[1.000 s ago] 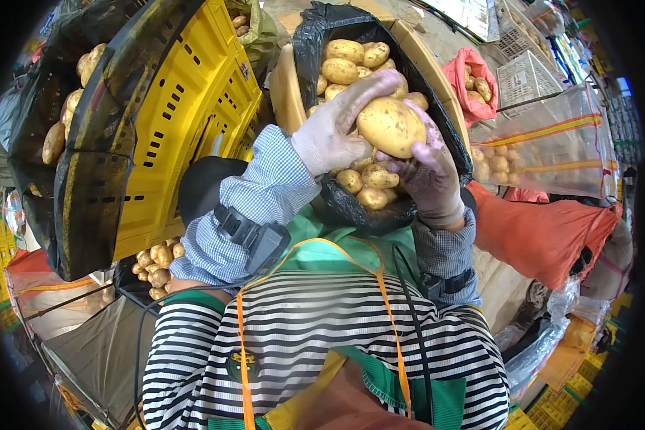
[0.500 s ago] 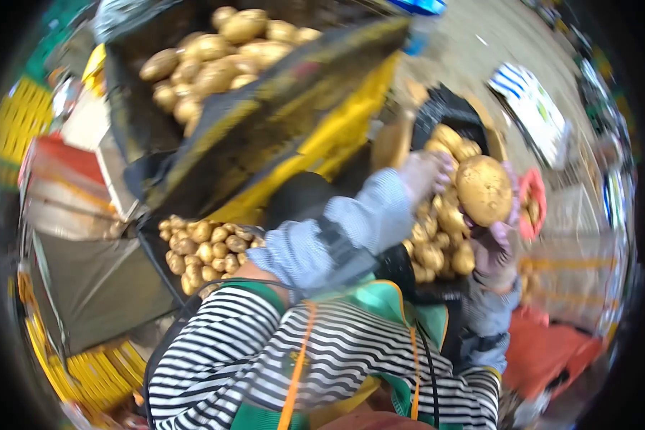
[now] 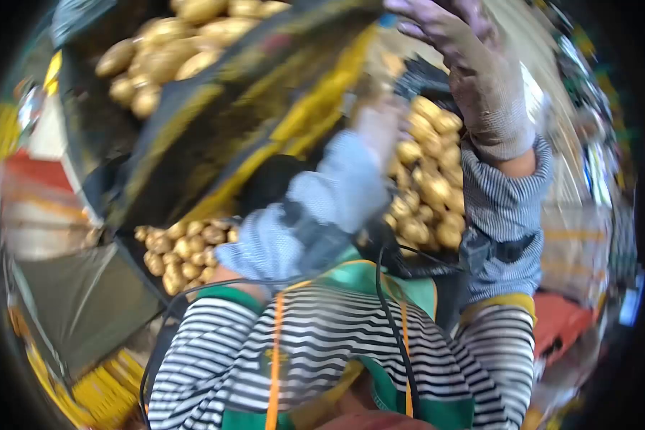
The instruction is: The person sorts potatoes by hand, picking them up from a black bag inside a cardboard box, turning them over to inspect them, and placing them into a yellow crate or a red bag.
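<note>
My right hand (image 3: 480, 79), in a pale purple-and-white work glove, is raised at the top right with its fingers stretched out and apart. No potato shows in it, though its fingertips run close to the top edge. My left hand (image 3: 381, 129), gloved as well, is at the left edge of a container of potatoes (image 3: 433, 183); its fingers are smeared by motion. Black plastic (image 3: 416, 77) lines the far end of that container.
Larger potatoes (image 3: 166, 50) fill a black-and-yellow bag (image 3: 265, 107) at upper left. Small potatoes (image 3: 186, 251) sit in another container at lower left. A dark green cloth-like cover (image 3: 86, 304) is further left, and a red sack (image 3: 562, 322) lies at right.
My right hand has moved up and away from the potato container, and the large potato it held is out of sight. My left hand has shifted left. The whole view has turned slightly.
</note>
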Available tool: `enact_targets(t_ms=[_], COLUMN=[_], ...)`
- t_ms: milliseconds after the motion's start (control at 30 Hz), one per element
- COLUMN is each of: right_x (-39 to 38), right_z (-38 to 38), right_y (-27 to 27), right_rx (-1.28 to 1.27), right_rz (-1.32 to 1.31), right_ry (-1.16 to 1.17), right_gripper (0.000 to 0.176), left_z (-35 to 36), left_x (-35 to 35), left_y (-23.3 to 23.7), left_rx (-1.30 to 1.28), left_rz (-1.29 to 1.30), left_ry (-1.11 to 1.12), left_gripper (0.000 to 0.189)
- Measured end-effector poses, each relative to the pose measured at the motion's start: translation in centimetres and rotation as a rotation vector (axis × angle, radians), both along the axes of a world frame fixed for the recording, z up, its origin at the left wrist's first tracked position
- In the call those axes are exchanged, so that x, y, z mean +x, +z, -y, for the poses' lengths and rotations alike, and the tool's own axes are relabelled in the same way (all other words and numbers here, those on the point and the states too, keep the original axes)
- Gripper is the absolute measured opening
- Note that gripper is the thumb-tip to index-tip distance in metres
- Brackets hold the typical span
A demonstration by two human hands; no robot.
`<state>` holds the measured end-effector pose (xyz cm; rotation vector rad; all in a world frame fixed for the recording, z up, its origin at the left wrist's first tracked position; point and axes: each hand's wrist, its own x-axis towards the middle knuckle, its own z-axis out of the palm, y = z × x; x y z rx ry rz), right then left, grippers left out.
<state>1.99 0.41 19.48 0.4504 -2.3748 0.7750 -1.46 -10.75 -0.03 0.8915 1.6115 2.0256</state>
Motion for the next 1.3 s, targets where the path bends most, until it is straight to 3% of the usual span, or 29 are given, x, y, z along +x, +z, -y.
enact_targets(t_ms=[33, 100, 133, 200, 233, 300, 367, 433, 500, 600, 700, 767, 800, 833, 867, 967, 1000, 1033, 1100, 1133, 1200, 1233, 1300], right_x=[1.9, 6.1, 8.2, 12.5, 13.5, 13.8, 11.3, 8.1, 4.8, 2.7, 3.5, 4.6, 6.2, 9.2, 10.5, 13.1, 13.5, 14.3, 15.9, 16.7, 17.8, 18.1, 18.4], right_z=[-1.6, -6.1, -9.4, -13.8, -12.6, -12.1, -10.3, -9.7, -9.4, -8.4, -10.9, -12.5, -11.4, -10.2, -8.4, -4.1, -3.2, -2.8, -2.2, -1.9, -1.3, -0.9, 0.4], right_y=[-2.0, -7.3, -12.1, -21.0, -23.5, -29.3, -29.0, -29.6, -29.7, -28.9, -29.9, -30.2, -28.7, -26.8, -24.8, -21.1, -21.5, -21.3, -20.9, -20.6, -19.9, -19.5, -17.8], right_rx=[-0.537, -1.038, -1.047, -0.824, -0.946, -0.924, -0.619, -0.242, -0.083, -0.051, -0.035, -1.311, -1.746, -1.954, -1.991, -1.993, -2.053, -2.052, -2.013, -1.997, -1.960, -1.939, -1.962], right_rz=[0.170, 0.281, 0.274, 0.576, 0.540, 0.522, 0.653, 0.399, 0.507, 0.708, 0.618, 0.649, 0.541, 0.524, 0.483, 0.368, 0.232, 0.218, 0.256, 0.279, 0.329, 0.355, 0.370], right_ry=[-0.009, -0.256, -0.455, -0.739, -0.841, -0.791, -0.949, -0.952, -1.021, -1.164, -1.119, -0.844, -0.470, -0.073, -0.016, 0.157, 0.381, 0.384, 0.375, 0.369, 0.363, 0.361, 0.291], right_gripper=[0.053, 0.038, 0.034, 0.034, 0.036, 0.049, 0.062, 0.073, 0.076, 0.078, 0.073, 0.058, 0.054, 0.065, 0.068, 0.074, 0.075, 0.075, 0.069, 0.066, 0.060, 0.057, 0.054], left_z=[-2.9, -3.2, -3.1, -3.6, -3.7, -3.7, -3.8, -3.9, -4.0, -4.2, -4.2, -4.5, -4.3, -4.8, -4.8, -4.2, -4.6, -4.1, -4.1, -3.9, -3.7, -4.0, -5.1], left_x=[-1.1, -1.1, -1.6, -2.2, -2.2, -2.0, -1.8, -1.9, -2.1, -2.8, -2.7, -2.8, -2.9, -2.3, -1.8, 0.6, 1.7, 2.9, 4.5, 4.4, 3.3, 2.7, 1.6], left_y=[-0.4, 1.3, 0.8, 0.6, 0.7, 0.9, 1.0, 1.6, 0.9, -0.4, -0.5, -0.3, 0.2, 1.0, 1.9, 4.8, 3.3, 3.1, 2.6, 2.7, 3.2, 2.7, 0.1], left_rx=[0.175, 0.225, 0.278, 0.328, 0.324, 0.366, 0.344, 0.225, 0.246, 0.325, 0.333, 0.328, 0.320, 0.312, 0.312, -0.037, -0.064, -0.151, 0.041, 0.036, -0.155, -0.158, -0.116], left_rz=[0.653, 0.784, 0.814, 0.830, 0.829, 0.834, 0.839, 0.792, 0.816, 0.774, 0.814, 0.821, 0.781, 0.741, 0.741, 0.036, -0.057, -0.309, -0.099, -0.101, 0.125, 0.120, -0.730], left_ry=[-0.143, 0.023, -0.023, -0.041, -0.037, -0.087, -0.096, -0.038, -0.039, -0.145, -0.162, -0.164, -0.166, -0.186, -0.203, -0.362, -0.433, -0.439, -0.573, -0.575, -0.856, -0.853, -0.735], left_gripper=[0.032, 0.034, 0.036, 0.038, 0.038, 0.038, 0.040, 0.040, 0.039, 0.039, 0.037, 0.036, 0.035, 0.035, 0.035, 0.053, 0.067, 0.074, 0.091, 0.091, 0.089, 0.089, 0.078])
